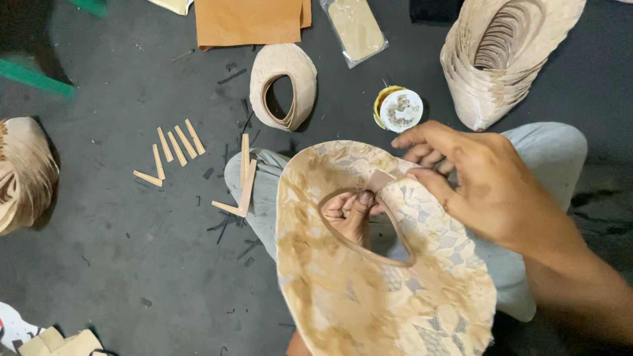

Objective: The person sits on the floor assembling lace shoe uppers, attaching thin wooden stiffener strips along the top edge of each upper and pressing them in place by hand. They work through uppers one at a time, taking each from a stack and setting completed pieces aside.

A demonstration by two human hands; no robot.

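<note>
- Beige lace-patterned shoe piece (369, 283) is lying across the person's lap, its oval opening facing up.
- Left hand (348, 212) is showing through that opening, fingers curled shut around the opening's edge.
- Right hand (476, 181) is pinching a small pink strip (380, 179) against the top of the opening, thumb and fingers closed on it.
- Glue tin (399, 109) is sitting on the dark floor (119, 231) just above.
- Loose strips (177, 144) are lying to the left.
- Stacked shoe pieces (501, 59) are standing at upper right.

bare dark floor (112, 250) open at left, glue tin (399, 109) and stacked uppers (501, 59) crowd ahead
</note>
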